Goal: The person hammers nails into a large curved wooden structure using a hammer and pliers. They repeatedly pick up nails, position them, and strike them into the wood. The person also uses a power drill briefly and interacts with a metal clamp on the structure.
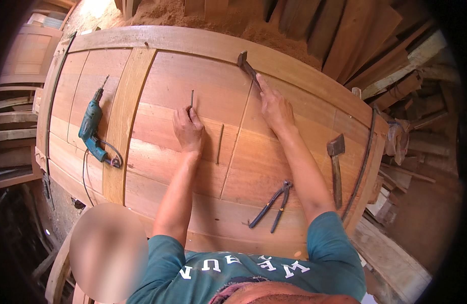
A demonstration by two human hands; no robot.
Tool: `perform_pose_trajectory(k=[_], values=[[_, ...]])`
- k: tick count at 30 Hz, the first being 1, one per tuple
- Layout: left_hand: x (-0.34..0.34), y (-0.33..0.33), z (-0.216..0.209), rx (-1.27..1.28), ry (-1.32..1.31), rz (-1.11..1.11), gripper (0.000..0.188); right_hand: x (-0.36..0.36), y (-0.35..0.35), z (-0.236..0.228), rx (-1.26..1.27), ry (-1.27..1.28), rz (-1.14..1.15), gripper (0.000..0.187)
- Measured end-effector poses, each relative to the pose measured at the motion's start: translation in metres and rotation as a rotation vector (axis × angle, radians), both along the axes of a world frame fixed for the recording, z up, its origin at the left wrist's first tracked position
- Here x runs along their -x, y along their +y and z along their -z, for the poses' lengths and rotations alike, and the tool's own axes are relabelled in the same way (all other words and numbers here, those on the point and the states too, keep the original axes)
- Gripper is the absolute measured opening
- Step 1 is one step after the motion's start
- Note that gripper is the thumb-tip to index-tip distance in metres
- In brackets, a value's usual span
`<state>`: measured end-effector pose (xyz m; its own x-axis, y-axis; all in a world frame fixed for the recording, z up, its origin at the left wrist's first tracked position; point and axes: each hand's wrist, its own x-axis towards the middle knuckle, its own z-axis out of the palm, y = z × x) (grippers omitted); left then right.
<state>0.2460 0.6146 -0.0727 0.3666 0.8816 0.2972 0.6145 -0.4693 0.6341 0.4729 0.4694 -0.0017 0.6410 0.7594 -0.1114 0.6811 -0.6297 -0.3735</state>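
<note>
In the head view, I lean over a framed wooden door panel that fills the middle. At 10 o'clock from centre, my left hand pinches a dark metal pin between thumb and curled fingers; it points up toward 12, and I can't tell whether it touches the wood. At 1 to 2 o'clock, my right hand is wrapped round a hooked metal tool, index finger lying along its shaft, its bent head near 12. Just left of centre lies a longer thin rod. Pincers lie open at 5 o'clock, a wooden-handled hammer at 3, and a teal drill with its bit and cord at 9. Far out at 3, beyond the panel's edge, hangs crumpled clear plastic, maybe a bag; what it holds, if anything, I can't make out
</note>
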Motion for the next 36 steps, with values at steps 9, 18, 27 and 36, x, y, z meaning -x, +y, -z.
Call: perform_pose_trajectory(k=[9,18,27,36], values=[[0.0,-0.001,-0.001,0.024,-0.001,-0.002,0.017,0.001,-0.002,0.007,-0.102,0.001,0.029,0.058],[0.004,0.001,0.001,0.006,0.002,-0.011,0.019,0.004,-0.001,0.006,-0.031,-0.003,0.012,0.056],[-0.017,0.0,-0.007,0.025,-0.135,0.098,0.014,0.0,-0.003,-0.018,-0.014,0.099,0.059,0.056],[-0.122,0.005,0.0,0.083,-0.146,0.166,0.009,0.012,-0.062,-0.03,-0.25,0.302,0.3,0.057]])
